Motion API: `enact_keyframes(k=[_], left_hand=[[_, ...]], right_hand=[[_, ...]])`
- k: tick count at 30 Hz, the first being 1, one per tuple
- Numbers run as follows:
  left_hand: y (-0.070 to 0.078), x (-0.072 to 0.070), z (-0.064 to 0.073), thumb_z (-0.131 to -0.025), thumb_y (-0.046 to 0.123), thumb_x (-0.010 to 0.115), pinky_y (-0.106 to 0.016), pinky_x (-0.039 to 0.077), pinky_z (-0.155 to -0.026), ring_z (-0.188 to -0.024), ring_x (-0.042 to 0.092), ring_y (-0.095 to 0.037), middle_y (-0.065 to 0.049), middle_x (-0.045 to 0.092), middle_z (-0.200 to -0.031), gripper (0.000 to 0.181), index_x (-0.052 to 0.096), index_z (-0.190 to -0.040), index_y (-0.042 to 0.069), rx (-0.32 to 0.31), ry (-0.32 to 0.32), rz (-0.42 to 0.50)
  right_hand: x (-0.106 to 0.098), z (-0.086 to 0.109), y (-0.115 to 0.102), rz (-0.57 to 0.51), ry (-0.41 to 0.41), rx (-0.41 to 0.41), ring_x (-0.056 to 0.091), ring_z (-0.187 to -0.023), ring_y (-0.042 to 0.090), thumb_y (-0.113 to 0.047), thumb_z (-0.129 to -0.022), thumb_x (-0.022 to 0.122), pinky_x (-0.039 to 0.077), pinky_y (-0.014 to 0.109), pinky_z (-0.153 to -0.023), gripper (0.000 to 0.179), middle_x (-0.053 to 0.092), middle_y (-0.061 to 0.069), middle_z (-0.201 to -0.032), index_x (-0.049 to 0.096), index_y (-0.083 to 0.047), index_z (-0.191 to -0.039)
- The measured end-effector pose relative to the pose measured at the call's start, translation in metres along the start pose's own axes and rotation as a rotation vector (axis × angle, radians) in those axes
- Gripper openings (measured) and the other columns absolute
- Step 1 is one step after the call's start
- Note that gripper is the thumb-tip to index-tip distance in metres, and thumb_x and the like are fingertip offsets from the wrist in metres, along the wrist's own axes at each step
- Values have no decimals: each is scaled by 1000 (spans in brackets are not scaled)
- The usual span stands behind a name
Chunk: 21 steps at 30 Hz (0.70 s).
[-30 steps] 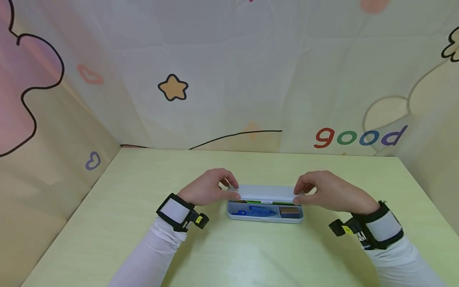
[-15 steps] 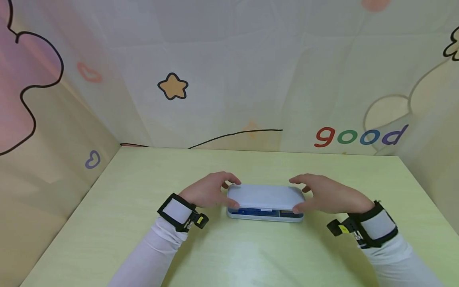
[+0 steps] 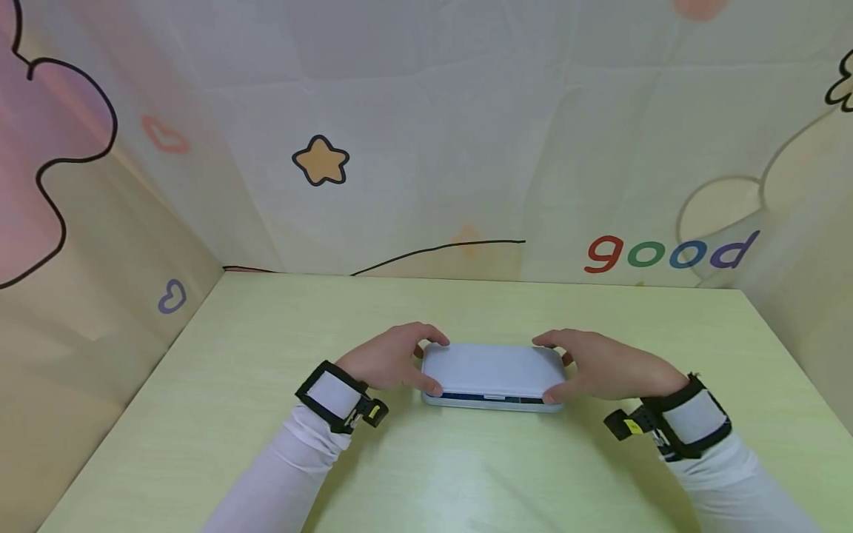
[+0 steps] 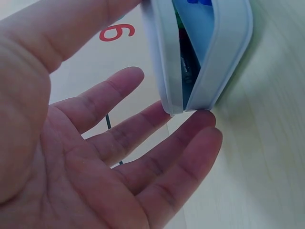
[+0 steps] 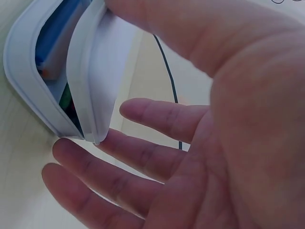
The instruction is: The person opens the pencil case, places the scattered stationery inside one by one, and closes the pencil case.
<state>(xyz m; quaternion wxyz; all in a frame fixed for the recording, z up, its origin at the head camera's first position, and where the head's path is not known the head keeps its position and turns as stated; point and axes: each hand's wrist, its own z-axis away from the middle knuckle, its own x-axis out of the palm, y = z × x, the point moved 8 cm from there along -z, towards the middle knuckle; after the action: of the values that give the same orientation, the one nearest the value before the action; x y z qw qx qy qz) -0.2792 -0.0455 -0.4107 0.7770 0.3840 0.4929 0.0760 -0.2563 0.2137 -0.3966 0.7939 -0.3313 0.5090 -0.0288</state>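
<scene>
A pale blue-white pencil case (image 3: pixel 493 370) lies on the table, its hinged lid (image 3: pixel 492 368) lowered to a narrow gap along the front. My left hand (image 3: pixel 393 359) is at the case's left end, thumb on the lid's front corner, fingers spread toward the hinge side. At the right end, my right hand (image 3: pixel 606 363) takes a mirrored pose with its thumb at the front corner. Fairly straight fingers (image 4: pixel 162 167) reach the hinge corner in the left wrist view. Through the gap in the right wrist view shows an eraser (image 5: pixel 59 43) with a blue sleeve; most contents are hidden.
The light wooden table (image 3: pixel 266 459) extends around the case. A printed cloth backdrop (image 3: pixel 426 148) rises behind its far edge and at both sides. Both wrists carry black straps with small cameras, such as the left wrist camera (image 3: pixel 375 411).
The lid has swung down toward me from standing open, covering the pens and eraser. Both thumbs have come forward and down with its front edge. The case's base stays in place.
</scene>
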Motion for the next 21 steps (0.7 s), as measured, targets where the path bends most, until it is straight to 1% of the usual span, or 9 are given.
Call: enact_keyframes(k=[8,16,21], left_hand=[[2,1,-1,-79,19,97,-39,52,-97,-114,61,-24,-2,61,-130,72,62,-142,14,16,9,-21],[7,4,1,-78,15,97,-39,50,-101,-114,61,-27,-5,60,-134,74,61,-142,10,46,15,-54],[8,4,1,-77,13,98,-39,49,-102,-114,60,-27,-5,60,-135,75,61,-143,10,47,21,-57]], right_hand=[[2,-1,-1,11,7,-9,61,-113,29,-39,-82,93,55,46,-93,86,60,13,-137,54,-3,-149],[5,-2,-2,39,14,5,61,-109,28,-39,-80,95,55,50,-95,90,58,17,-139,52,-1,-150],[7,-4,-2,66,22,8,60,-110,27,-40,-78,96,55,50,-96,94,58,16,-139,52,0,-151]])
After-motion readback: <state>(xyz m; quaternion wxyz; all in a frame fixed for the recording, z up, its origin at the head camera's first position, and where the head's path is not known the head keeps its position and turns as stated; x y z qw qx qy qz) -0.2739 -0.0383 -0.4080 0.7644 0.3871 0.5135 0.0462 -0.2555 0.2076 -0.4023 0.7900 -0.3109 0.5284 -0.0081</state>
